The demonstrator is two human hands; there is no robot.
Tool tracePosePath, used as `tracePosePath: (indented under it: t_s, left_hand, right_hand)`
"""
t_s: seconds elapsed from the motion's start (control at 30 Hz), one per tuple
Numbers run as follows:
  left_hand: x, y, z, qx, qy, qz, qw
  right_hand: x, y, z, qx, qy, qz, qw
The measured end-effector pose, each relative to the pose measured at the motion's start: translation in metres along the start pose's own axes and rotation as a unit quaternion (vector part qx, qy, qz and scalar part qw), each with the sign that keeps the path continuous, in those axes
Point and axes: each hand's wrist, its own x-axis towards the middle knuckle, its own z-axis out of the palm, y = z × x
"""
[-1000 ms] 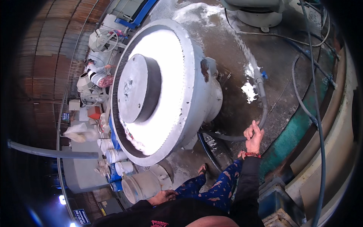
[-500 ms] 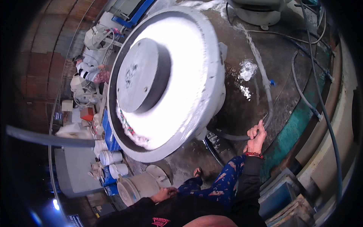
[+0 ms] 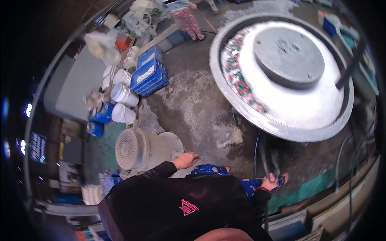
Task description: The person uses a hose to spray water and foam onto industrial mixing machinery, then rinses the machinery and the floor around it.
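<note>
My right hand [image 3: 270, 182], wearing a red beaded bracelet, is closed around a grey hose [image 3: 263, 158] low beside my leg. My left hand [image 3: 186, 160] hangs empty in front of my body with its fingers loosely apart. It is nearest to a beige motor-like drum with a perforated round cover [image 3: 129, 149]. Ahead to the right stands a large round grey tub [image 3: 219, 76]. White foam [image 3: 277, 102] fills much of it around a raised central disc [image 3: 289, 54]. Small red and green pieces [image 3: 242, 86] show along the tub's left side.
Blue crates [image 3: 149, 82] holding white pieces stand at the left, near white buckets [image 3: 124, 95] and a blue barrel [image 3: 103, 112]. Another person [image 3: 185, 18] stands at the back. A thick dark pipe [image 3: 354, 64] reaches into the tub's right side. The floor [image 3: 193, 92] is wet and stained.
My view has swung left, so the tub now sits farther right and the buckets and crates show more fully. My right hand appears lower, beside my leg.
</note>
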Motion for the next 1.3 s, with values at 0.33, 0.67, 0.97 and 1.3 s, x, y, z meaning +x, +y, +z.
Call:
tracePosePath:
  t_s: [0.33, 0.67, 0.97, 1.3]
  left_hand:
    - [-0.099, -0.085, 0.036, -0.126, 0.059, -0.099, 0.985]
    - [-0.117, -0.086, 0.025, -0.197, 0.092, -0.139, 0.966]
    - [-0.041, -0.094, -0.03, -0.204, 0.076, -0.135, 0.967]
    - [-0.052, -0.152, -0.033, -0.273, 0.089, -0.197, 0.937]
  right_hand:
    - [-0.118, 0.095, 0.12, -0.171, 0.077, 0.134, 0.973]
    - [-0.146, 0.175, 0.089, -0.263, 0.065, 0.328, 0.905]
    - [-0.181, 0.26, 0.141, -0.443, -0.031, 0.329, 0.833]
    - [-0.198, 0.38, 0.176, -0.513, -0.001, 0.276, 0.813]
